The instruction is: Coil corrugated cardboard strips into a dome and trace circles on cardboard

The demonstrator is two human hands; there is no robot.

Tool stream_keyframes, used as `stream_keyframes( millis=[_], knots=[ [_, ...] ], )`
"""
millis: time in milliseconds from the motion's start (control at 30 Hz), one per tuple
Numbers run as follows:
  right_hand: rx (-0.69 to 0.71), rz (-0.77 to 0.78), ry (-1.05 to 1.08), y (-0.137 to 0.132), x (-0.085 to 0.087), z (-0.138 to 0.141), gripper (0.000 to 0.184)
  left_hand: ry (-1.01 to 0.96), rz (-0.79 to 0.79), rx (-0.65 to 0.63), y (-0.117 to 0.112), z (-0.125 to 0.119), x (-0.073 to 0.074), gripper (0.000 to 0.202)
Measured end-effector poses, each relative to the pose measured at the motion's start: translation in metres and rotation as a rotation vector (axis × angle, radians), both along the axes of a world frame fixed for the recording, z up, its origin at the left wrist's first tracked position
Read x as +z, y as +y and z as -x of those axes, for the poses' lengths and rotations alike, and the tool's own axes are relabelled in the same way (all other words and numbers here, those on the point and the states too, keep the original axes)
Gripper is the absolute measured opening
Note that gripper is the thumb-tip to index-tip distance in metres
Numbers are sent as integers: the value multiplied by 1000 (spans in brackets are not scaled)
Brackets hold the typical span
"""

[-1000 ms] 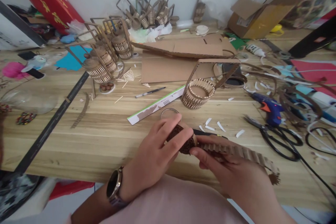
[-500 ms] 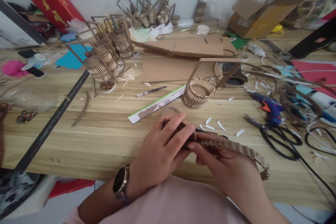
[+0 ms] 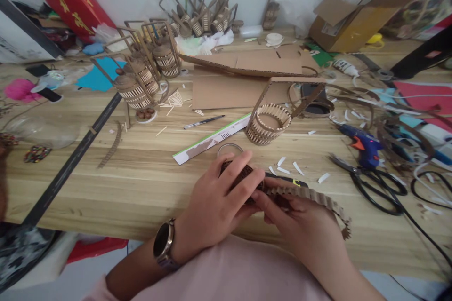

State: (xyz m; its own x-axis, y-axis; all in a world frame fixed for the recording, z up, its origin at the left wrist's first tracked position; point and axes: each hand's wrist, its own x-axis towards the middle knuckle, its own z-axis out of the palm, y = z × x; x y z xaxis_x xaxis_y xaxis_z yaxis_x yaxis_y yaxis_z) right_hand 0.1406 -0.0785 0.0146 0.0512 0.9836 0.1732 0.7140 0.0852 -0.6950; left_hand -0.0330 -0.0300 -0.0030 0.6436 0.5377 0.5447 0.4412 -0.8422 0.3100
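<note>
Near the table's front edge, my left hand [image 3: 222,197] is wrapped over a dark brown coil of rolled corrugated cardboard [image 3: 243,175], mostly hidden by the fingers. My right hand [image 3: 300,225] pinches the corrugated cardboard strip [image 3: 318,196] where it meets the coil; its loose end curls down past the wrist. A thin ring [image 3: 230,146] lies just beyond my left fingertips. Behind the hands stands a small basket [image 3: 268,124] of light sticks and brown cardboard with a tall square handle. A black tool with a yellow mark [image 3: 291,181] lies partly hidden behind my right hand.
A blue glue gun [image 3: 367,146] and black scissors [image 3: 377,188] lie at right, amid white paper scraps and cords. A paper-covered strip [image 3: 212,138] and a pen [image 3: 204,122] lie in the middle. Finished baskets [image 3: 134,91] stand at back left, cardboard sheets [image 3: 226,89] at centre.
The strip's loose end has drawn in a little toward my right hand. Both hands keep their hold on the coil and strip; the view has shifted slightly.
</note>
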Motion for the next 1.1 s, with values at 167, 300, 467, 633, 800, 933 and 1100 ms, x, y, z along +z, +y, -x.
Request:
stream_keyframes(
  millis=[167, 300, 467, 633, 800, 933, 1100],
  knots=[
    [124, -57, 53, 0, -15, 1, 32, -13, 150, 58, -6, 10, -6, 44],
    [296, -113, -17, 8, -35, -16, 34, -11, 311, 114, -7, 25, -11, 49],
    [224, -230, -413, 36, -76, -35, 27, -6, 468, 192, -7, 40, -18, 52],
    [236, -218, -484, 64, -101, -10, 15, 32, 649, 241, -9, 39, -18, 80],
    [274, -237, -484, 76, -98, 8, 10, 117, 764, 199, -2, 38, -11, 73],
    [327, -303, -418, 74, -83, -1, 13, 291, 832, 98, 8, 41, -6, 76],
    [306, -387, -282, 71, -71, -19, 15, 377, 788, -52, 19, 36, -3, 84]
  ],
)
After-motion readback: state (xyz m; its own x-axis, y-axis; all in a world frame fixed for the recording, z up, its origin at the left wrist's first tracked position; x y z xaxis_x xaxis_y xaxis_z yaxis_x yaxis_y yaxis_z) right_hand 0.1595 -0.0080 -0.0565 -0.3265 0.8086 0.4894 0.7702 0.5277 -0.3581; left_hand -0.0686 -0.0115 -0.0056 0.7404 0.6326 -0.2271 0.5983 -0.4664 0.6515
